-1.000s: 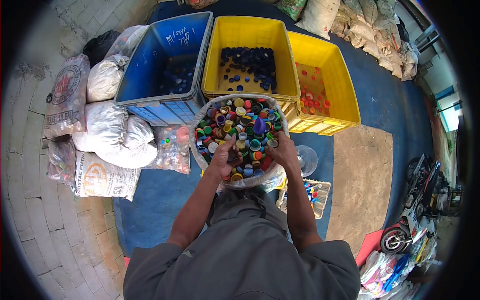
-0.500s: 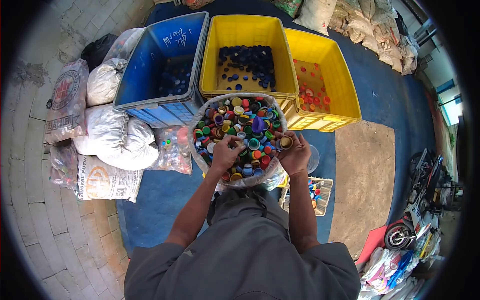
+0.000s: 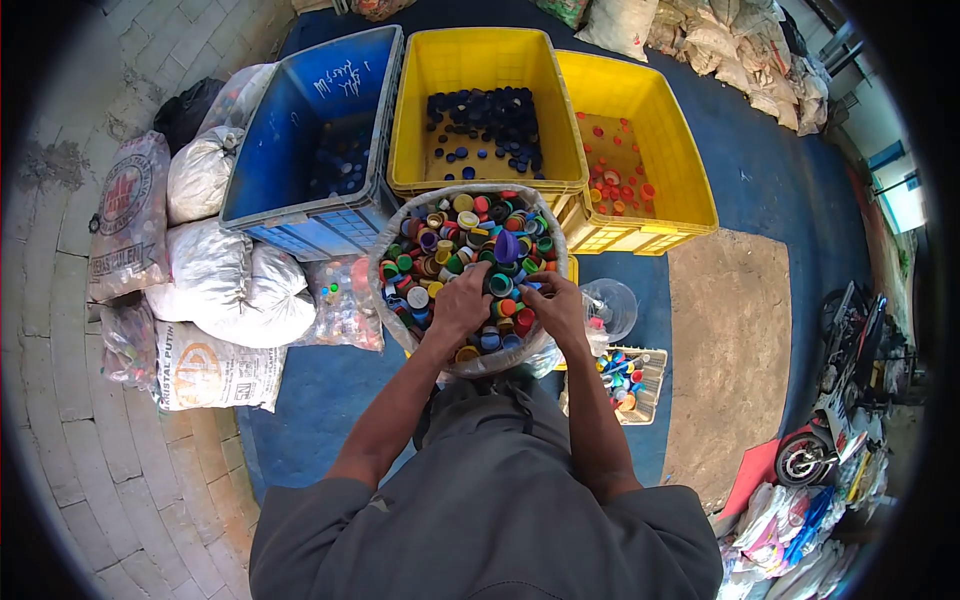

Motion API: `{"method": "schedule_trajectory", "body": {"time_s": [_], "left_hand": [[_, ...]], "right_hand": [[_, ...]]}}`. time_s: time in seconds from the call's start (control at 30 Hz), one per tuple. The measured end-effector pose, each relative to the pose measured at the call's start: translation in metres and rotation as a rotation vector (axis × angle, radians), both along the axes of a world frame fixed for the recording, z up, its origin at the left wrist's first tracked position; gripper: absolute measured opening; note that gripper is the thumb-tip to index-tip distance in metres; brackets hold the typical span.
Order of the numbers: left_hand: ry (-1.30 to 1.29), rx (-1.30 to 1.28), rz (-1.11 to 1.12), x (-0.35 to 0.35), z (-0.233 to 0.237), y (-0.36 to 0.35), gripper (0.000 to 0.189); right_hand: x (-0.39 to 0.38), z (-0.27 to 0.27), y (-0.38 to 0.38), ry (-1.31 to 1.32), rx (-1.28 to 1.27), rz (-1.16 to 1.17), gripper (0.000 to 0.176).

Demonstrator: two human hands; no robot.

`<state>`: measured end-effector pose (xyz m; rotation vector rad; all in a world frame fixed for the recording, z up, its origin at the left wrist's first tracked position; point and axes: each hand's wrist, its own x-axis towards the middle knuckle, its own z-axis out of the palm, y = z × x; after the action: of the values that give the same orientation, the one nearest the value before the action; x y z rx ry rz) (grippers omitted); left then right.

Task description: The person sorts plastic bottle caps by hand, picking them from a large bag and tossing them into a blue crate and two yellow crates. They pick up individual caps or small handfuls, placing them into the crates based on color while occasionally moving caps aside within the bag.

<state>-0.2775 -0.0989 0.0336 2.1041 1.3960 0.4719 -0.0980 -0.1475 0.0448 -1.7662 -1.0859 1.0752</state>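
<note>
A round, cloth-lined container [image 3: 383, 310] full of mixed plastic bottle caps [image 3: 462, 225] stands right before me. My left hand [image 3: 462, 303] reaches into the middle of the caps, its fingers bent together beside a green cap [image 3: 499, 285]. Whatever is between those fingertips is hidden. Over the right part of the pile is my right hand [image 3: 560, 308], fingers curled and pinched low among the caps. I cannot make out what it holds. A purple cap [image 3: 507, 247] sticks up just beyond both hands.
Behind the container stand a blue crate [image 3: 300, 215], a yellow crate [image 3: 485, 50] with dark caps and another yellow crate [image 3: 685, 150] with red caps. Stuffed sacks [image 3: 215, 275] line the left. At right are a clear tub [image 3: 622, 310] and a cap-filled basket [image 3: 655, 385].
My right hand has moved left from the container's rim to over the caps; the brownish cap it held no longer shows. My left hand has shifted slightly right, deeper among the caps.
</note>
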Motion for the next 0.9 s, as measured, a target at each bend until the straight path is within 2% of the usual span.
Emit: {"method": "schedule_trajectory", "body": {"time_s": [0.1, 0.3, 0.4, 0.6, 0.7, 0.8, 0.9], "left_hand": [[0.084, -0.058, 0.035, -0.001, -0.002, 0.005, 0.054], [-0.001, -0.032, 0.022, -0.01, -0.011, 0.005, 0.053], [-0.1, -0.023, 0.043, -0.013, -0.011, 0.002, 0.052], [-0.434, 0.082, 0.086, -0.021, -0.012, -0.004, 0.051], [-0.809, -0.595, 0.303, -0.029, 0.003, -0.009, 0.037], [-1.561, -1.164, 0.368, -0.047, -0.013, -0.005, 0.024], [-1.819, -1.28, 0.379, -0.052, -0.012, -0.008, 0.024]], "right_hand": [[-0.009, -0.001, 0.004, -0.246, -0.021, 0.023, 0.032], [-0.022, 0.002, 0.01, -0.49, 0.082, 0.105, 0.035], [-0.03, 0.002, 0.014, -0.571, 0.063, 0.129, 0.034], [-0.034, -0.005, 0.015, -0.536, 0.071, 0.086, 0.026], [-0.029, -0.017, 0.014, -0.483, 0.133, 0.045, 0.024], [-0.024, -0.019, 0.015, -0.279, 0.14, 0.001, 0.021], [-0.019, -0.018, 0.013, -0.261, 0.222, -0.003, 0.018]]}}
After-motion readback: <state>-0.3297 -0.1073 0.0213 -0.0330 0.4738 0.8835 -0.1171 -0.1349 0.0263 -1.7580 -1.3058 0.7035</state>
